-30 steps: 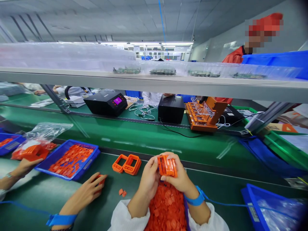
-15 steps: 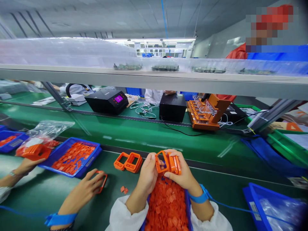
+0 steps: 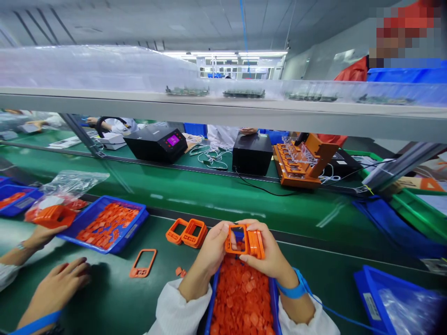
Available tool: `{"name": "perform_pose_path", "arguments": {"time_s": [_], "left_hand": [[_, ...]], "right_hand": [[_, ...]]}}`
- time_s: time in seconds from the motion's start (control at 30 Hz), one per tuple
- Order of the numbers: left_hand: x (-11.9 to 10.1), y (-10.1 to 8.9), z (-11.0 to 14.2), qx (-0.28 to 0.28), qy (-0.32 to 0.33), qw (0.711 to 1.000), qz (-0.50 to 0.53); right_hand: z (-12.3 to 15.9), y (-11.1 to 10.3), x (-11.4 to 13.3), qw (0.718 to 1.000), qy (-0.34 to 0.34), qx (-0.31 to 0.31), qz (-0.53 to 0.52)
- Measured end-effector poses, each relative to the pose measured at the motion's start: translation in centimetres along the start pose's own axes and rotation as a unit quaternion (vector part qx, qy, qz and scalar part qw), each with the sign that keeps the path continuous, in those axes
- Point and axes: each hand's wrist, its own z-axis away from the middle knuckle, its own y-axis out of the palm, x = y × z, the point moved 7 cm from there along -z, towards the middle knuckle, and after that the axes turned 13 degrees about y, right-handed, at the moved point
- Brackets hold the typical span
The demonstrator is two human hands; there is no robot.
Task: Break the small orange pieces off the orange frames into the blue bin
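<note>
In front of me, my left hand (image 3: 213, 246) pinches the left edge of an orange plastic frame (image 3: 238, 251) with a rectangular opening. My right hand (image 3: 267, 253) is wrapped round a stack of similar orange frames (image 3: 256, 243), just right of that one. Both hands are above a blue bin (image 3: 215, 298) filled with small orange plastic pieces (image 3: 244, 298). Left of my hands, more orange frames (image 3: 195, 233) stand in two piles on the green bench. A single orange frame (image 3: 152, 264) lies flat nearer the co-worker, and a few small orange bits (image 3: 179, 271) lie close by.
At the left, a co-worker's hand (image 3: 59, 291) rests over the bench; the other hand (image 3: 42, 235) holds orange frames. Another blue bin (image 3: 139, 218) holds orange pieces. A blue bin with clear plastic (image 3: 366, 298) stands at right. A shelf (image 3: 223, 111) spans above black boxes (image 3: 252, 153).
The co-worker has put a single orange frame down on the bench and drawn that hand back left. The frame between my hands has turned to face me more squarely.
</note>
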Motion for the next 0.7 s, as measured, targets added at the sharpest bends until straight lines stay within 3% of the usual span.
{"name": "perform_pose_path", "arguments": {"time_s": [0.13,0.27,0.43,0.53,0.6,0.67,0.7], "left_hand": [[-0.5,-0.1,0.0,0.012,0.042,0.999,-0.025],[-0.5,-0.2,0.3,0.02,0.038,0.998,-0.041],[-0.6,0.3,0.7,0.032,0.03,0.999,0.017],[0.0,1.2,0.7,0.115,0.029,0.987,-0.109],[1.0,2.4,1.3,0.244,0.049,0.932,-0.263],[2.9,3.0,2.3,0.359,0.06,0.836,-0.411],[4.0,2.7,2.7,0.39,0.053,0.787,-0.476]], "right_hand": [[0.0,0.4,0.9,0.998,-0.046,0.013,0.048],[0.1,0.3,1.0,0.996,-0.075,0.003,0.043],[0.7,-1.1,1.1,0.986,-0.056,-0.052,-0.145],[1.4,-1.9,1.3,0.963,-0.048,-0.081,-0.253],[1.9,-2.1,1.7,0.954,-0.044,-0.077,-0.286],[2.2,-2.1,2.0,0.951,-0.04,-0.07,-0.299],[2.3,-2.1,2.1,0.949,-0.039,-0.069,-0.304]]}}
